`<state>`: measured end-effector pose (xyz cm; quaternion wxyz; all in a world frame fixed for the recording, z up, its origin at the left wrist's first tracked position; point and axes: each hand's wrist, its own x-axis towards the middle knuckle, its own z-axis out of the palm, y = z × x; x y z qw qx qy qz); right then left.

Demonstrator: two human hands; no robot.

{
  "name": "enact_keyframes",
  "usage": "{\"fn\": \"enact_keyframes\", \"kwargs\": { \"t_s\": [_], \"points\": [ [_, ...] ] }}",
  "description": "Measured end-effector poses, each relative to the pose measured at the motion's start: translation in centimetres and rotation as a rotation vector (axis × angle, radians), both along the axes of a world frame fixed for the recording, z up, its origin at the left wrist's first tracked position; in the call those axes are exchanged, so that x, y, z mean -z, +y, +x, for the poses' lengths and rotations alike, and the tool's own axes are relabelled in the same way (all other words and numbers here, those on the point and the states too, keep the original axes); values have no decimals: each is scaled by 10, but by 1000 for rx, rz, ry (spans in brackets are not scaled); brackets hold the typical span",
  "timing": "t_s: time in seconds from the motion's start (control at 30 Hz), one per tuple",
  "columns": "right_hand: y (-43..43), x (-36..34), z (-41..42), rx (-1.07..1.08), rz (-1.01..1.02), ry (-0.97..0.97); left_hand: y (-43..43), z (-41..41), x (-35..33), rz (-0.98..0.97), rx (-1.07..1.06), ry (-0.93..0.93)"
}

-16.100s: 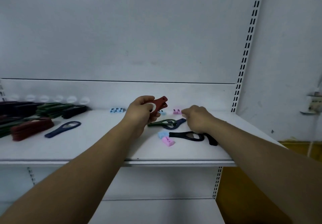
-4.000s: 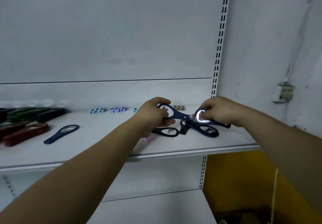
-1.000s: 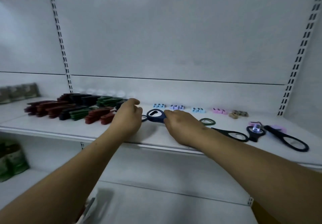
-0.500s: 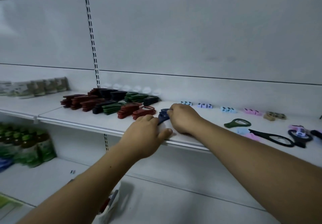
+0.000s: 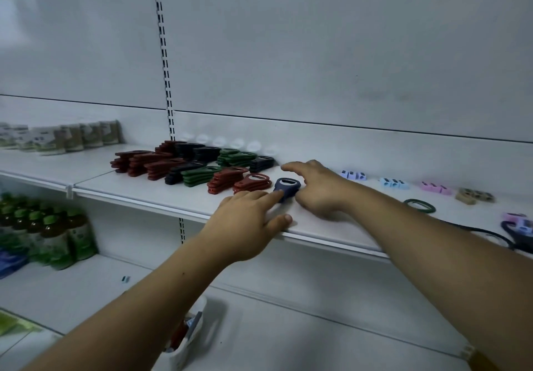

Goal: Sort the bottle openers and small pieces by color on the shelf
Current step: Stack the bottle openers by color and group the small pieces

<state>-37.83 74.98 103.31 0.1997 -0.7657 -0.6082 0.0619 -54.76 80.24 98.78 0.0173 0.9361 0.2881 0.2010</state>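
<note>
White metal shelving with slotted uprights fills the view, and the middle shelf [image 5: 178, 197] carries the goods. On its left-centre part stand sorted stacks of bottle openers: red stacks [image 5: 138, 163], black stacks [image 5: 199, 151] and green stacks [image 5: 236, 157], with further red ones [image 5: 251, 183] nearest the hands. Just right of these lies the dark blue bottle opener [image 5: 286, 188], flat on the shelf with its head toward the back wall. It looks thick, so more may lie under it. The left hand [image 5: 248, 223] has a released grip — fingers straight, the forefinger tip touching the opener's handle end, the thumb at the shelf's front edge. The right hand [image 5: 318, 190] sits just beside the opener on its right, forefinger stretched toward the black stacks and the other fingers tucked under; whether its grip is grasping the opener I cannot tell. Along the back, well apart from one another, sit the small pieces by colour: lilac pieces [image 5: 353, 175], light blue pieces [image 5: 393, 183], pink pieces [image 5: 435, 187] and tan pieces [image 5: 474, 196]. A green opener [image 5: 419, 205] lies alone in front of them — further right a black opener [image 5: 490, 235] shows behind the right forearm. Green-capped bottles [image 5: 54, 235] stand on the lower shelf at left.
</note>
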Motion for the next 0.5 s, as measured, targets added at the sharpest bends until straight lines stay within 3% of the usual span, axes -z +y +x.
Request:
{"fn": "enact_keyframes", "kwargs": {
  "t_s": [0.1, 0.23, 0.5],
  "points": [
    [4, -2, 6, -102, -102, -27, 1, 1, -3, 7, -4, 57],
    [13, 2, 10, -103, -41, -87, 0, 3, -8, -7, 0, 109],
    [22, 11, 11, -63, 76, -21, -3, -2, -3, -39, -42, -59]
  ]
}}
